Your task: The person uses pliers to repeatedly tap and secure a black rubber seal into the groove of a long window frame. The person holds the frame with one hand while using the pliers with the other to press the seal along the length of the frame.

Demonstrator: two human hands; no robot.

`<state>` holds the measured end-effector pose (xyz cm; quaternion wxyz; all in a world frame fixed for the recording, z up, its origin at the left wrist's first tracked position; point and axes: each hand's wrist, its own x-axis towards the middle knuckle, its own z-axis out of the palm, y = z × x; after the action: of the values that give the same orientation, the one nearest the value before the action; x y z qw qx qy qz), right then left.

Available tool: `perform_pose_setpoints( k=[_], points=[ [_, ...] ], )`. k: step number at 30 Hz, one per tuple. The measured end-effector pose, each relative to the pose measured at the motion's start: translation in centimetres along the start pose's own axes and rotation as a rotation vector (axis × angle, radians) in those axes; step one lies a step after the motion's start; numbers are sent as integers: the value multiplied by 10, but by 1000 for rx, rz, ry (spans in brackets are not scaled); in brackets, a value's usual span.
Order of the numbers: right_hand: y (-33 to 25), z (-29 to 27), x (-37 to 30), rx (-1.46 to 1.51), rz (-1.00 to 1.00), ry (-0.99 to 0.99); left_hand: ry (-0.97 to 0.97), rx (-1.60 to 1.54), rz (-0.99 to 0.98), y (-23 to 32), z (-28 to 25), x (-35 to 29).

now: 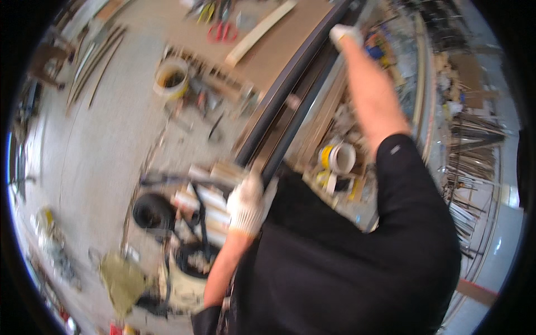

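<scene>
Your left hand (pixel 247 204) grasps the lower end of the long dark frame (pixel 290 84), which runs from centre to upper right; your right hand (pixel 345 37) meets it higher, grip too blurred to tell. Handling looks unfinished: letting go remains.

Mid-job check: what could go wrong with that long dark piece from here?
The near end of the long dark piece, at the left hand, sits close to the black shirt, so cloth might snag. The right hand reaches far along it, which may weaken control. A pale wooden strip and red-handled tool lie to its left; a sideways swing could knock them.
</scene>
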<state>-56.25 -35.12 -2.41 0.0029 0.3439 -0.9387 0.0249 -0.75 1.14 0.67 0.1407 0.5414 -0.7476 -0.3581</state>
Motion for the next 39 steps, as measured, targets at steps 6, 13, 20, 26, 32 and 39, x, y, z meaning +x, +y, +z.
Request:
perform_pose_setpoints(
  k=[6, 13, 20, 26, 32, 39],
  points=[
    [-27, -36, -74, 297, 204, 136, -80, 29, -38, -1, -6, -2],
    [-45, -44, -58, 243, 222, -71, -72, -10, -45, 6, -12, 13],
    [-39, -54, -60, 251, 174, -118, -91, 25, -24, -8, -9, -2],
    [-44, -35, -49, 326, 219, -51, -59, 92, -30, -5, 0, 9],
    [-32, -77, -54, 303, -4, -453, -10, 160, -47, 6, 0, 17],
    [89, -45, -7, 1089, -72, -827, 352, 401, 167, 61, -1, 18]
  ],
)
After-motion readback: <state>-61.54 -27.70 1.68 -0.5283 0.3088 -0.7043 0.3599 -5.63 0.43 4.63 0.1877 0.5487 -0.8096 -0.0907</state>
